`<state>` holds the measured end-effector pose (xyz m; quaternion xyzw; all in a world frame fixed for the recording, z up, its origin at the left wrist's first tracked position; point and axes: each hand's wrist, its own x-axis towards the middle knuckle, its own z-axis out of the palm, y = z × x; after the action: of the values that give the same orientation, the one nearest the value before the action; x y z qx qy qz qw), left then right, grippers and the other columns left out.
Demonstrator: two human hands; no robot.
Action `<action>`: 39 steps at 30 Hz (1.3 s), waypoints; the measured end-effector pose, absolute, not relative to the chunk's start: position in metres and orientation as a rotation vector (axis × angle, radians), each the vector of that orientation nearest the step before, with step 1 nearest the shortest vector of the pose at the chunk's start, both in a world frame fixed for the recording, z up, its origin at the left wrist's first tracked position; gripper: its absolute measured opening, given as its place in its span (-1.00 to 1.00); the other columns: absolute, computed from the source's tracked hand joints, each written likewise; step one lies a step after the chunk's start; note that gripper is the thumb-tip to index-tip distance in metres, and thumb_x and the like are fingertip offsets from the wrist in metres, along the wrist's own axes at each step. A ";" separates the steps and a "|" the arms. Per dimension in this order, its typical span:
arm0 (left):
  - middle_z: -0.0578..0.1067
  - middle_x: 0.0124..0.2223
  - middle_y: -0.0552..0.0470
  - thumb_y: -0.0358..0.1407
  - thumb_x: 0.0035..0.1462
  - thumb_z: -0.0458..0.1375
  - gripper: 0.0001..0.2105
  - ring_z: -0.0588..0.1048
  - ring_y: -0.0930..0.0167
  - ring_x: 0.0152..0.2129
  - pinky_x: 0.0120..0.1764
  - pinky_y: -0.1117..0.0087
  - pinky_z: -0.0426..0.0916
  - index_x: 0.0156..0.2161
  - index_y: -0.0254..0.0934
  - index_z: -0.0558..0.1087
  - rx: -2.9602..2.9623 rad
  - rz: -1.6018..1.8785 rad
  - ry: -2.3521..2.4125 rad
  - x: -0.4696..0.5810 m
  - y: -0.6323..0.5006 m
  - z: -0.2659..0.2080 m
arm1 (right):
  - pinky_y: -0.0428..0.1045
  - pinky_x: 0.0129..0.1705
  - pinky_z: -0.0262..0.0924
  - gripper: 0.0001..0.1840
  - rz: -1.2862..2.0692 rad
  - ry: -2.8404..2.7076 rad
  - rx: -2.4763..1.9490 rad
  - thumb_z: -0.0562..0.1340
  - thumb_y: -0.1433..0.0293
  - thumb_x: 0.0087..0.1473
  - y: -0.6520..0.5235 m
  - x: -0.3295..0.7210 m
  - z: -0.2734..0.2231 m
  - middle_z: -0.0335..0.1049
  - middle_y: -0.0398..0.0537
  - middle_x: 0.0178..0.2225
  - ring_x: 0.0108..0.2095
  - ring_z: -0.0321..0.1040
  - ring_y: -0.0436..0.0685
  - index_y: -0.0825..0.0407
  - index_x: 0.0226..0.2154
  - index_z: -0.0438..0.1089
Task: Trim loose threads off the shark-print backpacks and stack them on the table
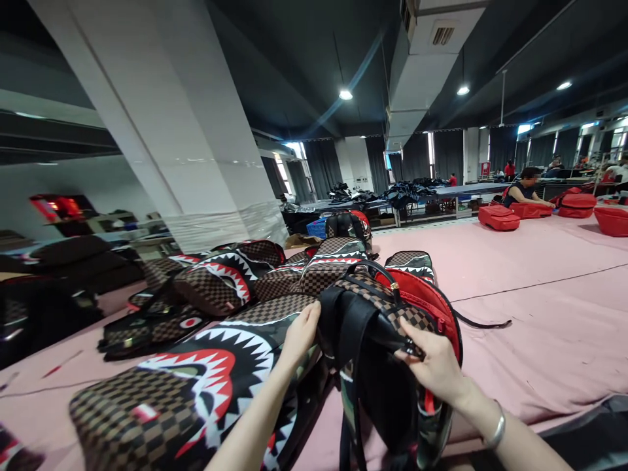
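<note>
spreading from the near edge to the far right, the pink table carries nearly everything in the work area. a white pillar leans across the left of the view, its lower part wrapped in clear film. far right, a co-worker in a dark top sits with arms stretched over red bags, several of which lie on the pink surface there.

near left, a large checkered backpack lies with its printed front up, showing white teeth and a red-and-white shape. beyond it, more patterned backpacks are heaped together toward the pillar. near the middle, just right of the large one, is the held backpack, black back panel toward the person and mouth parted, so the red lining shows on its far right side.

the left hand has its fingers closed on the black left edge of this pack, fingertips partly hidden. the right hand pinches its upper edge, thumb on the checkered top, beside a small dark piece too unclear to tell. a thin dark strap trails right onto the pink cloth. a black carry handle arches over the pack's top. smallest is a silver bracelet around the right wrist.
</note>
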<state>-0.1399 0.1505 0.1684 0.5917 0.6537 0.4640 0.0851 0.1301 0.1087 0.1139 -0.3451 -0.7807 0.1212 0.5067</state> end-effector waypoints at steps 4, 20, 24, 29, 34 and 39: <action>0.35 -0.60 0.14 -0.02 0.10 -0.08 -0.66 0.39 0.40 -0.57 -0.49 0.43 0.28 -0.54 -0.20 0.26 1.777 1.467 2.022 -0.121 0.103 0.151 | 0.00 -0.12 0.29 -0.60 0.336 -1.714 -0.929 0.16 0.41 0.02 0.159 0.156 0.121 0.45 -0.04 -0.13 -0.18 0.41 0.10 -0.02 -0.03 0.35; 0.52 -0.34 -0.14 -0.42 0.05 0.02 -0.79 0.50 0.25 -0.43 -0.39 0.25 0.44 -0.18 -0.37 0.36 2.726 1.003 1.351 0.007 0.029 0.133 | -0.02 -0.05 0.25 -0.46 0.197 -2.176 -0.839 0.09 0.61 -0.14 0.094 0.113 0.203 0.46 -0.16 -0.14 -0.13 0.39 0.07 -0.09 -0.08 0.39; 0.52 -0.40 0.06 -0.40 0.15 -0.03 -0.83 0.49 0.44 -0.45 -0.36 0.46 0.39 -0.30 -0.24 0.41 2.400 1.520 1.289 -0.040 0.015 0.164 | -0.05 -0.10 0.27 -0.46 0.125 -2.202 -0.852 0.07 0.62 -0.18 0.089 0.119 0.197 0.49 -0.17 -0.20 -0.21 0.42 0.05 -0.08 -0.13 0.41; 0.41 0.03 -0.07 -0.27 0.13 0.01 -0.70 0.33 0.28 0.00 0.05 0.16 0.19 -0.02 -0.19 0.37 2.052 1.671 1.605 -0.091 0.031 0.173 | -0.07 -0.15 0.28 -0.45 0.102 -2.163 -0.803 0.06 0.62 -0.17 0.080 0.116 0.190 0.49 -0.14 -0.22 -0.25 0.42 0.04 -0.07 -0.11 0.39; 0.36 0.10 -0.09 -0.19 0.10 0.05 -0.77 0.26 0.21 0.07 0.09 0.13 0.13 -0.26 -0.21 0.51 1.720 1.634 1.248 -0.100 0.030 0.169 | -0.05 -0.17 0.29 -0.46 0.081 -2.139 -0.777 0.05 0.62 -0.17 0.076 0.117 0.187 0.49 -0.12 -0.24 -0.26 0.43 0.05 -0.05 -0.12 0.39; 0.43 -0.03 -0.12 -0.18 0.01 0.15 -0.80 0.43 0.23 -0.12 -0.06 0.24 0.30 -0.47 -0.29 0.42 1.403 1.777 1.045 -0.108 0.030 0.177 | -0.06 -0.20 0.32 -0.50 0.080 -2.109 -0.709 0.03 0.61 -0.15 0.074 0.130 0.183 0.50 -0.08 -0.24 -0.27 0.43 0.05 0.00 -0.14 0.40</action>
<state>-0.1079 0.0295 0.1766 0.5333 0.3975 0.6755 0.3184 0.1298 0.0740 0.1825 -0.2855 -0.8499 0.0321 0.4417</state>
